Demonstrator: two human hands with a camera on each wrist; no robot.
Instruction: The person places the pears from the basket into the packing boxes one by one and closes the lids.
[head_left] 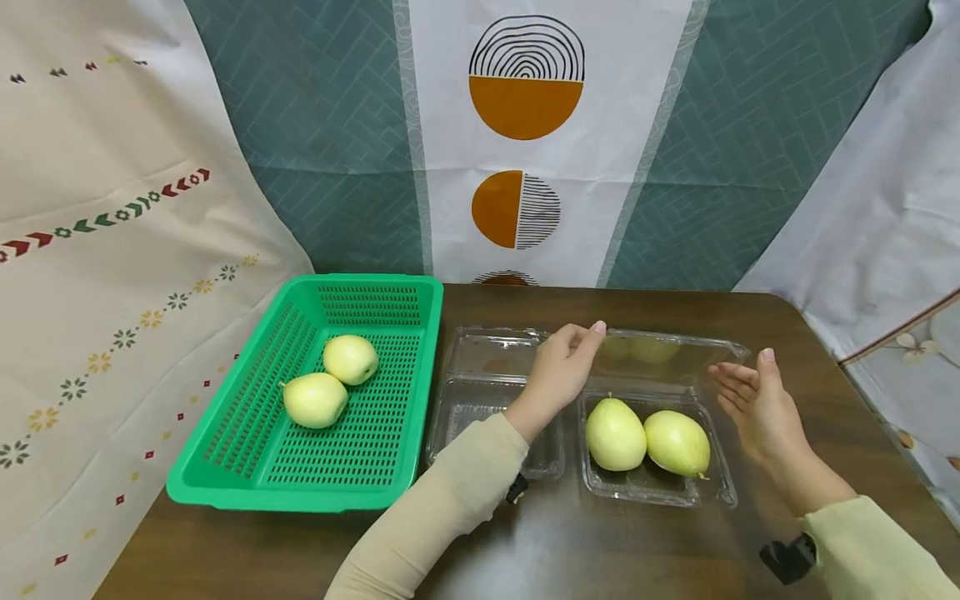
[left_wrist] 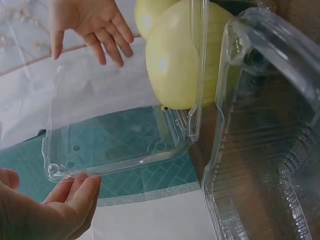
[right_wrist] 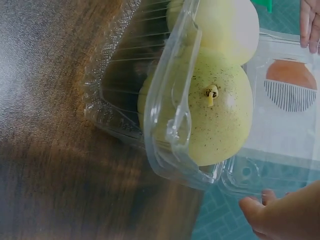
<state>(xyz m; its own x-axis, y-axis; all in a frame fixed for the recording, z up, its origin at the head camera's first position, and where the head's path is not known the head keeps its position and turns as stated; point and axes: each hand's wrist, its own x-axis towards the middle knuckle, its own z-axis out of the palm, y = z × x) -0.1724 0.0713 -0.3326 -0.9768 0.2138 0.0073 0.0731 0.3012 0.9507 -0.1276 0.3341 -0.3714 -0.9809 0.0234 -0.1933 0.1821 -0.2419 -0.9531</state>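
Note:
Two yellow-green pears, one on the left (head_left: 615, 435) and one on the right (head_left: 677, 443), sit side by side in a clear plastic clamshell box (head_left: 637, 498). Its hinged lid (head_left: 686, 362) stands raised behind them. My left hand (head_left: 561, 367) is at the lid's left edge; in the left wrist view its loosely bent fingertips (left_wrist: 80, 187) touch that edge, with the thumb held apart. On the other side, my right hand (head_left: 761, 412) is beside the lid's right edge, fingers extended and palm turned inward, holding nothing.
A second clear clamshell box (head_left: 468, 408) lies unfolded, partly behind my left forearm. Left of it stands a green perforated basket (head_left: 431, 367) with two pears, one behind (head_left: 350, 360) and one in front (head_left: 315, 400). Patterned cloth (head_left: 517, 150) hangs behind the brown wooden table (head_left: 555, 542).

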